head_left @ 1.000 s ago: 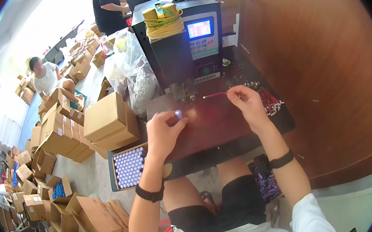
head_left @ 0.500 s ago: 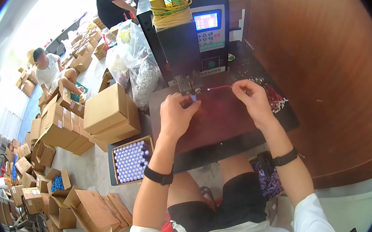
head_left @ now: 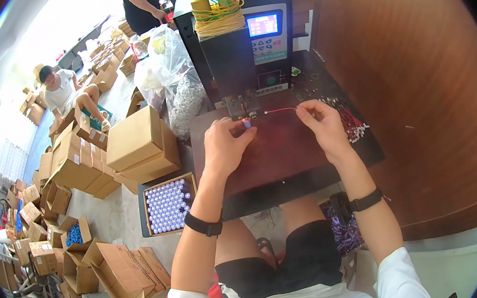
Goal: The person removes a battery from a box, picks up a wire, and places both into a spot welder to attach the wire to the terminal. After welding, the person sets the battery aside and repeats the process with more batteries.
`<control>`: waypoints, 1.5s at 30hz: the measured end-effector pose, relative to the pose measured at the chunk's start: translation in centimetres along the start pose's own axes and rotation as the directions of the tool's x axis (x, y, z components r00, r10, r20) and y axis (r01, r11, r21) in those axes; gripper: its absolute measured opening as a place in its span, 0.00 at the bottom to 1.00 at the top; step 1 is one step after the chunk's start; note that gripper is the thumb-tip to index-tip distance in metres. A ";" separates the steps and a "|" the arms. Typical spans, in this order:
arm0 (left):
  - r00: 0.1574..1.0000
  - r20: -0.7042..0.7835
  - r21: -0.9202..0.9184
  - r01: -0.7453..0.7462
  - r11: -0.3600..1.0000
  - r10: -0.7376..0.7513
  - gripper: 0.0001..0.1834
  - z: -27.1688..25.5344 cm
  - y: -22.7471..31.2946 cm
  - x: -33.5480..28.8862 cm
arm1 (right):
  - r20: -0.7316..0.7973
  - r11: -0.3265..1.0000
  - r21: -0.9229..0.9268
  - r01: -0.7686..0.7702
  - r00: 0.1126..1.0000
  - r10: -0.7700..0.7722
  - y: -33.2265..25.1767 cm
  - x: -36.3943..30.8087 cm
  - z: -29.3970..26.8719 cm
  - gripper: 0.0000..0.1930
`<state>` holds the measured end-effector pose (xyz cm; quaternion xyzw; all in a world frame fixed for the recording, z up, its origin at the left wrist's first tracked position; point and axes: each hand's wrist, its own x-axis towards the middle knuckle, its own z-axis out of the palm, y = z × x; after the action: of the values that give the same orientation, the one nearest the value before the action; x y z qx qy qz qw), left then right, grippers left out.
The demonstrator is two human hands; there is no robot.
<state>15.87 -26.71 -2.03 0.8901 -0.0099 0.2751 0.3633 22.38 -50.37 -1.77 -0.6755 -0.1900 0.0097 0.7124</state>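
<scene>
At the head of a black spot-welding machine (head_left: 226, 63), my left hand (head_left: 227, 142) pinches a small purple battery cell (head_left: 247, 123). The cell's far end lies under the machine's metal electrodes (head_left: 240, 107). My right hand (head_left: 323, 124) is closed on one end of a thin red wire (head_left: 282, 109). The wire stretches leftward over the dark red work board (head_left: 277, 156), and its pale tip stops a little short of the electrodes. Whether the cell touches the electrodes I cannot tell.
A pile of red wires with white connectors (head_left: 356, 128) lies right of my right hand. Left of the board stands an open box of purple cells (head_left: 168, 207), with closed cartons (head_left: 140, 139) behind. A wooden door (head_left: 414, 101) bounds the right side. Two people are farther back.
Both hands hold nearly the same place, still gripping the cell and the wire. The view has shifted slightly. In the background, the seated person's head has tilted down.
</scene>
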 end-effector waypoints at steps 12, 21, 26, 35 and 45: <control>0.982 -0.001 -0.221 0.186 0.957 -0.191 0.14 -0.3 0.7 -0.9 | 0.078 0.998 0.018 -0.060 0.995 0.058 -1.1 -0.2 1.0 0.08; 0.996 -0.035 -0.076 0.082 0.994 -0.085 0.14 -0.3 1.2 -0.4 | 0.030 0.997 -0.050 0.054 0.998 -0.053 -0.6 -0.4 3.2 0.10; 0.998 0.023 -0.035 0.055 0.998 -0.054 0.15 -0.1 0.9 -0.2 | 0.018 0.996 -0.040 0.077 0.997 -0.076 -0.4 -0.3 3.3 0.10; 1.000 0.027 0.007 0.012 1.000 -0.012 0.15 0.1 0.9 -0.2 | 0.007 0.988 -0.118 0.096 0.995 -0.096 -0.5 -0.2 3.4 0.09; 1.000 0.018 0.006 -0.005 1.000 0.005 0.14 0.2 0.9 -0.4 | 0.007 0.988 -0.125 0.095 0.995 -0.095 -0.3 -0.3 3.4 0.09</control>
<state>15.45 -27.56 -1.70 0.8937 -0.0147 0.2679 0.3597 21.05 -47.26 -1.48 -0.7089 -0.2225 -0.0359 0.6683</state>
